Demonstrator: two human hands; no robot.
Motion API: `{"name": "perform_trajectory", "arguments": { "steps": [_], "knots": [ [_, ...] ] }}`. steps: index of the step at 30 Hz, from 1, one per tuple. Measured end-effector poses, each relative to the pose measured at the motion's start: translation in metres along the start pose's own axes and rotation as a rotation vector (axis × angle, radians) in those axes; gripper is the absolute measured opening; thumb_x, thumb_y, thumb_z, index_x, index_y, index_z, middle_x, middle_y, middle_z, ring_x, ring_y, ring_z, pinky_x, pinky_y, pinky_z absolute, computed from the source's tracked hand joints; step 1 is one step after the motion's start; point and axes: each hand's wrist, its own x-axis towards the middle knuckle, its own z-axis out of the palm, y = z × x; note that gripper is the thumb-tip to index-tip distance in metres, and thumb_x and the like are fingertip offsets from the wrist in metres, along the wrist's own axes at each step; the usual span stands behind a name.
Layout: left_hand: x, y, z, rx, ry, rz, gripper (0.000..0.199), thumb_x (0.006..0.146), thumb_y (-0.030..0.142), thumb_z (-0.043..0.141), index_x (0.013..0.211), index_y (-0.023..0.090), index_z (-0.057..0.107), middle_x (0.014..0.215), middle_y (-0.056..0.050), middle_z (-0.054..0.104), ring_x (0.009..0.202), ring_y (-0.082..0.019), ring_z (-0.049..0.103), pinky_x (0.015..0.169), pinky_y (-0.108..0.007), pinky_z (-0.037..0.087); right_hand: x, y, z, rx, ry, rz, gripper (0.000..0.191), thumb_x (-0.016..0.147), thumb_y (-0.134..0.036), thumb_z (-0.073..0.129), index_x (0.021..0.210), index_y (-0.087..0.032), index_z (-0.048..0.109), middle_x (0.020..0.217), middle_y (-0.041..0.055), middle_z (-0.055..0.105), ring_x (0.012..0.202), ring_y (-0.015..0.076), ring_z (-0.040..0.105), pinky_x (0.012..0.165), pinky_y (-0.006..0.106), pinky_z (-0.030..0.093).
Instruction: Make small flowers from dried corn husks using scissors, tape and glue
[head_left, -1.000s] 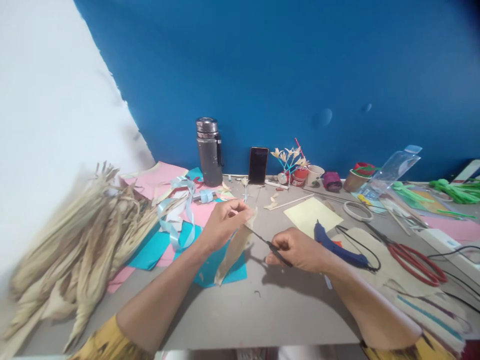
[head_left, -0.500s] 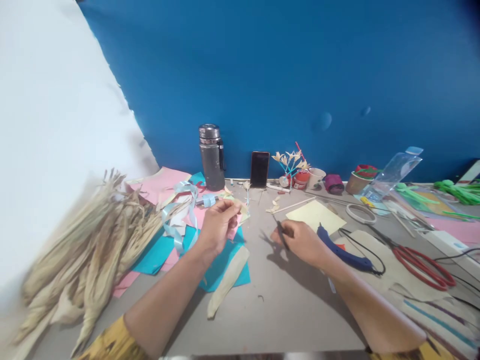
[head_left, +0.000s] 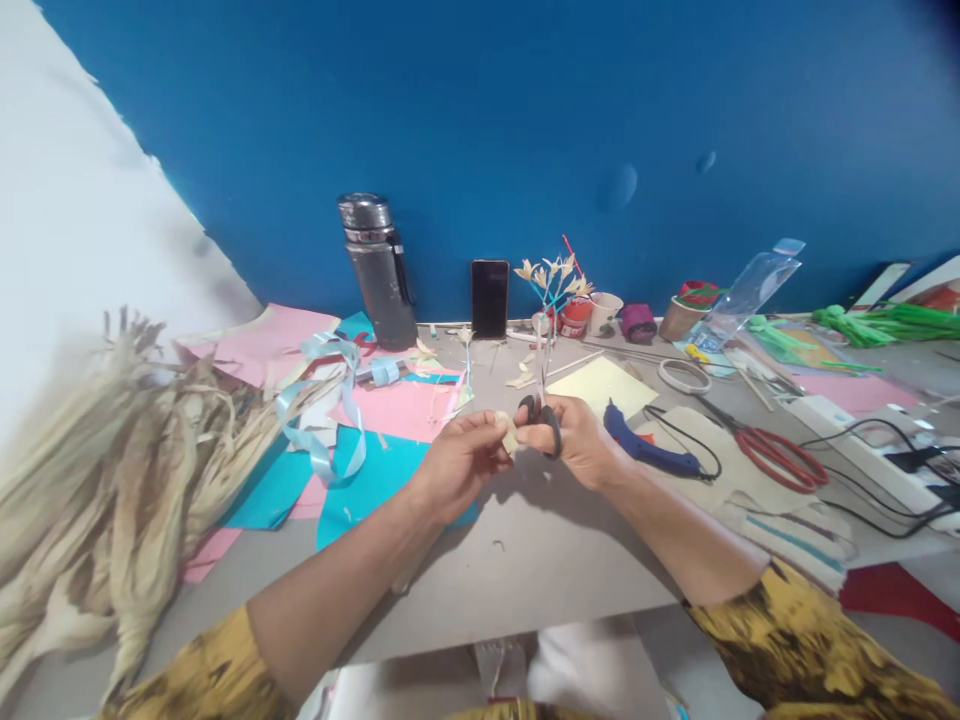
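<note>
Over the front middle of the table, my left hand (head_left: 469, 455) pinches a small pale piece of corn husk (head_left: 511, 432). My right hand (head_left: 581, 440) grips a pair of scissors (head_left: 553, 432) by the black handles, blades pointing up and away. The right thumb and fingers reach the husk piece too, so the hands meet at it. Behind the scissors, husk flowers on blue stems (head_left: 553, 280) stand upright. A single husk flower on a thin stem (head_left: 466, 350) rises left of them. Blue card (head_left: 367, 470) lies partly under my left hand.
Dried corn husks (head_left: 150, 500) are heaped at left beside curled light-blue ribbon (head_left: 322, 450). A flask (head_left: 379, 280) and a phone (head_left: 490, 300) stand at the back. At right lie a blue glue gun (head_left: 649, 445), red-handled scissors (head_left: 780, 455) and a white power strip (head_left: 862, 455).
My hands have come together at the husk piece, and the scissors now point upward. The view has tipped down and shifted right; my left forearm now covers most of the loose husk strip.
</note>
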Motion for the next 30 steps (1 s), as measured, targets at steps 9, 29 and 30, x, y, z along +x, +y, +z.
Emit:
{"name": "perform_trajectory", "arguments": {
  "steps": [9,29,30],
  "knots": [
    [-0.003,0.0,-0.002,0.108,-0.033,0.033,0.036,0.071,0.043,0.081,0.066,0.014,0.06,0.062,0.0,0.055,0.055,-0.01,0.05,0.054,-0.023,0.04,-0.002,-0.007,-0.004,-0.026,-0.019,0.024,0.026,0.058,-0.03,0.079,0.072,-0.015,0.064,0.056,-0.0061,0.051,0.053,0.0084,0.041,0.051,0.023,0.031],
    [-0.012,-0.005,0.008,-0.228,-0.174,-0.096,0.028,0.07,0.03,0.086,0.077,0.01,0.067,0.067,0.0,0.052,0.058,-0.008,0.045,0.056,-0.022,0.04,-0.011,-0.002,-0.001,0.165,-0.126,-0.006,0.037,0.065,-0.031,0.085,0.085,-0.018,0.056,0.064,-0.0003,0.067,0.056,0.0193,0.068,0.056,0.033,0.057],
    [-0.013,-0.005,0.008,-0.25,-0.182,-0.108,0.028,0.07,0.029,0.086,0.079,0.01,0.068,0.067,0.0,0.051,0.058,-0.007,0.045,0.056,-0.022,0.04,-0.011,-0.002,-0.002,0.159,-0.133,-0.004,0.037,0.066,-0.032,0.084,0.085,-0.017,0.056,0.065,0.0001,0.067,0.057,0.0192,0.068,0.056,0.032,0.057]
  ]
}}
